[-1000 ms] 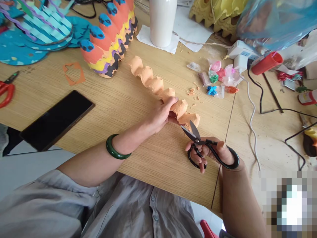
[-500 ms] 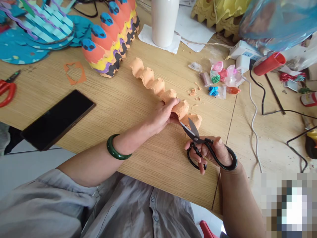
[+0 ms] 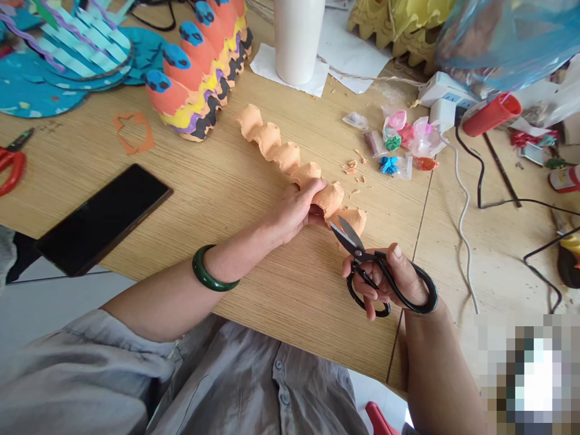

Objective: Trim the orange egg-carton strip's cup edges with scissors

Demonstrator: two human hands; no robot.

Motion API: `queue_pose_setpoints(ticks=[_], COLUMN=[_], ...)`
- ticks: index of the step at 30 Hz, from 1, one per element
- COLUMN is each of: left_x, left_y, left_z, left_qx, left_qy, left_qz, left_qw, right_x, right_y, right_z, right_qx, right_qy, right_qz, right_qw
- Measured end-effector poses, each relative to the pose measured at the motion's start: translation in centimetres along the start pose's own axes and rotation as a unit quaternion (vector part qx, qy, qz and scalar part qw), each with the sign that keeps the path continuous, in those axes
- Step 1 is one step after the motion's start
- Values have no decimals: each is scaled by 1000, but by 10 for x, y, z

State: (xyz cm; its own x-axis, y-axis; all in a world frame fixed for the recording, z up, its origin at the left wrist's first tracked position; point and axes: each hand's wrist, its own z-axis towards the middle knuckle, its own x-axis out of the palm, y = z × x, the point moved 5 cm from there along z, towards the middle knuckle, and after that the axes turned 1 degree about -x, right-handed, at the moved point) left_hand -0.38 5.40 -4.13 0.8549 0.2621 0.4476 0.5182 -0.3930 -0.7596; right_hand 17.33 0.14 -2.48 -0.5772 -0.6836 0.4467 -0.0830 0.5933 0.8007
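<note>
An orange strip of egg carton cups [image 3: 286,158] runs diagonally over the wooden table [image 3: 272,284]. My left hand [image 3: 294,212] grips it near its closer end, thumb on top and fingers partly hidden beneath. In my right hand [image 3: 389,275] are black-handled scissors [image 3: 359,254], their loops around the thumb and fingers. The blades are parted and lie just at the closest cup; whether they touch it I cannot tell. Small orange scraps [image 3: 352,167] are scattered to the right of the strip.
A black phone [image 3: 104,217] and red-handled scissors [image 3: 13,163] lie at left. Behind stand a painted egg-carton piece [image 3: 181,90] and a white bottle [image 3: 299,42]. Small colourful packets [image 3: 403,139], a power strip [image 3: 446,90] and cables [image 3: 462,223] occupy the right side.
The scissors' lower loop has swung slightly right and the blades have closed a little. My left hand keeps its grip on the strip. The whole view has shifted slightly.
</note>
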Motion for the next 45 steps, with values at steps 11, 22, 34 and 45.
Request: queue_pose_setpoints(ticks=[11, 22, 34, 45], left_x=[-9, -7, -1, 1], left_y=[4, -1, -3, -5], left_z=[5, 4, -3, -3], left_qx=[21, 53, 37, 44], left_qy=[-15, 5, 51, 60], left_qz=[11, 50, 91, 114], left_qw=[1000, 997, 994, 991], right_x=[2, -6, -1, 1], right_y=[1, -5, -3, -7], right_z=[-4, -5, -6, -3], right_qx=[40, 6, 28, 74], right_qy=[-108, -18, 54, 17], right_qz=[-29, -34, -6, 17], right_qw=[993, 999, 998, 997])
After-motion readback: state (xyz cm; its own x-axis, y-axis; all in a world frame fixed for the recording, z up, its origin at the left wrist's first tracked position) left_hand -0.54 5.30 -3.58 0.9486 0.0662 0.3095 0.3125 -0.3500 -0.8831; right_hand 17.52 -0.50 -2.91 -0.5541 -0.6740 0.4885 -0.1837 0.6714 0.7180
